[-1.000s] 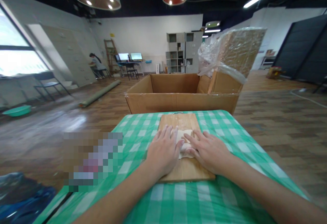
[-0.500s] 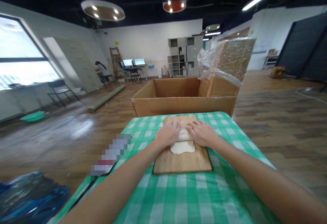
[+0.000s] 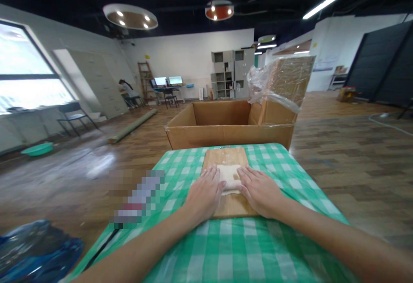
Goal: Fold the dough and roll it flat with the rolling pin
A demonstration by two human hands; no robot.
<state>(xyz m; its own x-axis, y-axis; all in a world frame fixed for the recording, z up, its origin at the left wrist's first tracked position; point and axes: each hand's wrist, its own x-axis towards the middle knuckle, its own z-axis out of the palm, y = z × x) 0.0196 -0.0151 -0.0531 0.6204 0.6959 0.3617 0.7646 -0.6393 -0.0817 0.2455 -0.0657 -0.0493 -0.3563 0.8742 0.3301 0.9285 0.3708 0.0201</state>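
A wooden cutting board (image 3: 226, 156) lies on a table with a green checked cloth (image 3: 280, 175). A flat pale piece of dough (image 3: 228, 173) rests on the board. My left hand (image 3: 204, 195) and my right hand (image 3: 260, 190) lie flat side by side on the board's near half, fingers stretched forward. Their inner edges touch the near end of the dough. A pale roll shows between the two hands; I cannot make out whether it is dough or a pin.
A large brown cardboard box (image 3: 226, 134) stands just behind the table, with a plastic-wrapped carton (image 3: 284, 83) at its right. A blurred patch (image 3: 137, 199) lies left of the board, a blue bag (image 3: 35, 248) at lower left. A person (image 3: 125, 90) sits far off by desks.
Half a second ago both hands were at the board's far end with the dough nearer me. They have drawn back toward me, and the dough now lies beyond the fingers.
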